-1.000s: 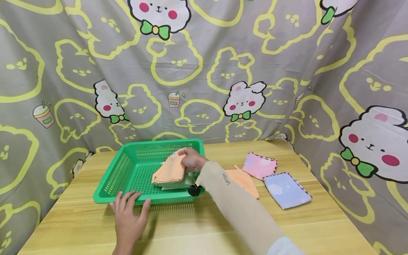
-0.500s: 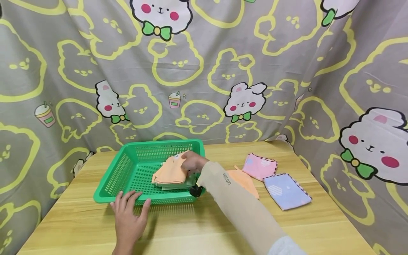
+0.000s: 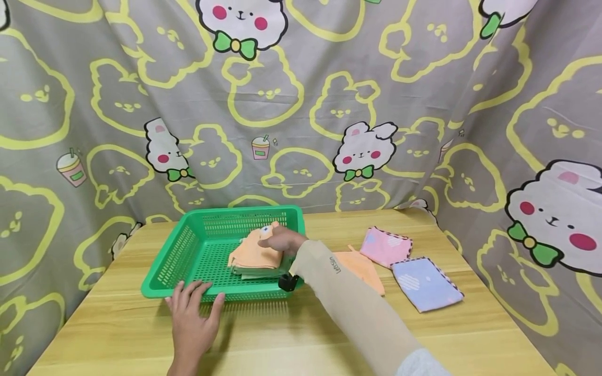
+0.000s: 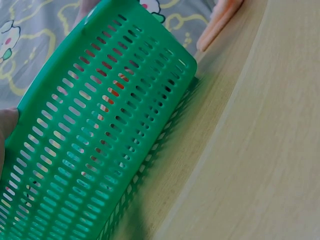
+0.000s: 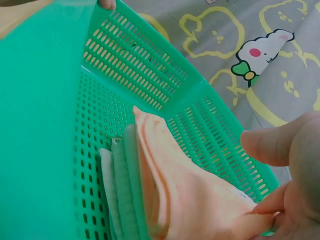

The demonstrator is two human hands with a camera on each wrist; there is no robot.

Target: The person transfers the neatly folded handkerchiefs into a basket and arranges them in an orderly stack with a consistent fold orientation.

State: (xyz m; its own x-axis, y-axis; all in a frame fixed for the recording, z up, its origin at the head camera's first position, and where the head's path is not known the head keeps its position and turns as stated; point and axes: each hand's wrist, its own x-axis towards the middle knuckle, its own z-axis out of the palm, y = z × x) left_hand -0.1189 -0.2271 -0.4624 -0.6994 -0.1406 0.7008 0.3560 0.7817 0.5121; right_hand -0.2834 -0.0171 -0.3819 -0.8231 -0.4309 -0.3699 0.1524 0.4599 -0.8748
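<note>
Status: folded cloths are being stacked in the green basket (image 3: 188,250); judged partly done.

- Stack in basket: an orange cloth (image 3: 256,253) is laid on top of a small pile; beneath it pale green and white folded layers (image 5: 120,185) are seen in the right wrist view. Exact count of layers cannot be told.
- Right hand (image 3: 282,241): rested on the top orange cloth, fingers laid over it near the basket's right wall. In the right wrist view the fingertips (image 5: 272,145) are seen at the cloth's edge; whether the cloth is pinched or only pressed flat cannot be told for certain. Looks like a light hold, thumb under the edge.
- Left hand (image 3: 193,318): laid on the table (image 3: 291,339) with fingers spread and straight, fingertips touching the basket's near rim. Nothing is gripped; the basket appears to be steadied.
- Left on the table, right of the basket: a second orange cloth (image 3: 364,269) partly hidden behind the right sleeve, a pink cloth (image 3: 385,245), a blue cloth (image 3: 425,282). All three are folded and apart from the basket.

Judgement: roughly half is stacked, three cloths are outstanding; the top one is not yet released.
</note>
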